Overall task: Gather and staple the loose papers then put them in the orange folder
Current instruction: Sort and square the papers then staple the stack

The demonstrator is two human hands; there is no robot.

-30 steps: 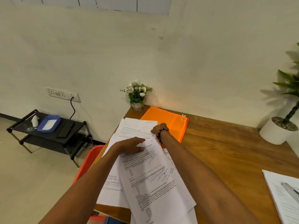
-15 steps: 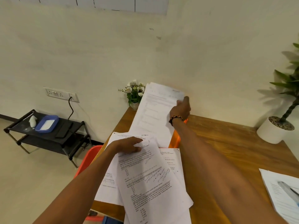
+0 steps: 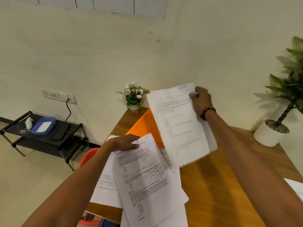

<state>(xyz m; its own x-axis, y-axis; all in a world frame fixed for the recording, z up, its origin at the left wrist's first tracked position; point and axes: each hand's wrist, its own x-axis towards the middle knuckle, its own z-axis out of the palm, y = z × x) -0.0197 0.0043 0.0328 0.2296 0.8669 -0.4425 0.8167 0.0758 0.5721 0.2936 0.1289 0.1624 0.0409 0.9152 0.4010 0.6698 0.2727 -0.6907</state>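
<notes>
1. L hand (image 3: 126, 142) pressed flat on loose white printed papers (image 3: 147, 177) overhanging the wooden desk (image 3: 213, 185) near edge.
2. R hand (image 3: 200, 99) pinched a lifted white sheet (image 3: 180, 125) over the flat orange plastic folder (image 3: 144, 123), by desk's far-left edge.
3. White-potted green plant (image 3: 277, 122) far right; small flower pot (image 3: 134, 97) at wall.

White papers (image 3: 147, 177) printed in black, an orange folder (image 3: 144, 126), a brown wood-grain table (image 3: 213, 185), a blue tray (image 3: 43, 125).
</notes>
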